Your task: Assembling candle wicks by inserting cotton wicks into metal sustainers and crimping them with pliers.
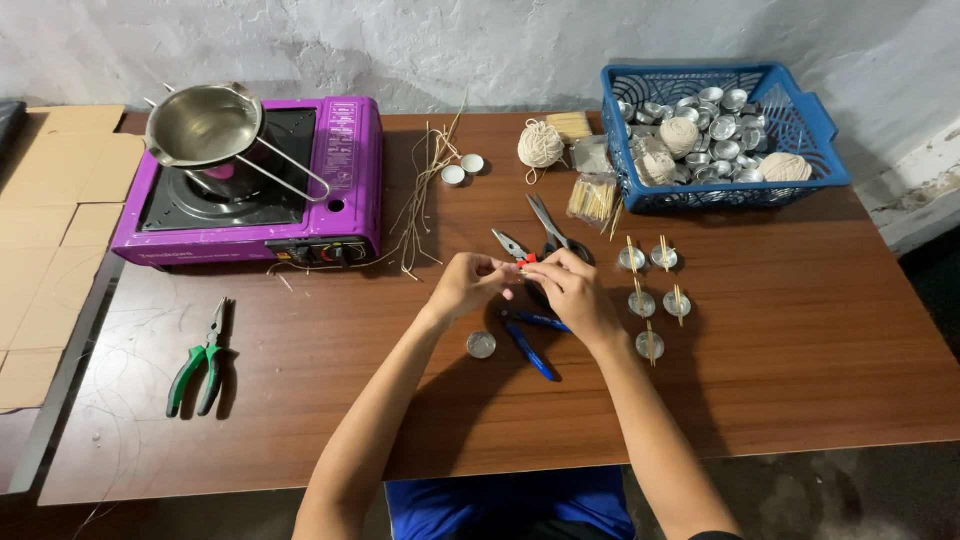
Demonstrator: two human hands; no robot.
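While the left hand (468,283) and right hand (570,290) meet above the brown wooden table (800,350), each grip pinches a small red-tipped piece (526,260) held close for fine work, blue-handled pliers (530,340) lying just beneath within reach.

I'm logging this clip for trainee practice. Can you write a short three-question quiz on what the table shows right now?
1. True or false: the steel pot sits on the purple stove.
2. Which tool lies alone near the table's left edge?
A. scissors
B. green-handled pliers
C. a knife
3. Fill in: the blue basket holds small metal cups and balls of ____.

Key:
1. True.
2. B. The scissors lie behind the hands, the left hand and right hand, which meet over the blue-handled pliers.
3. String, pale in colour.
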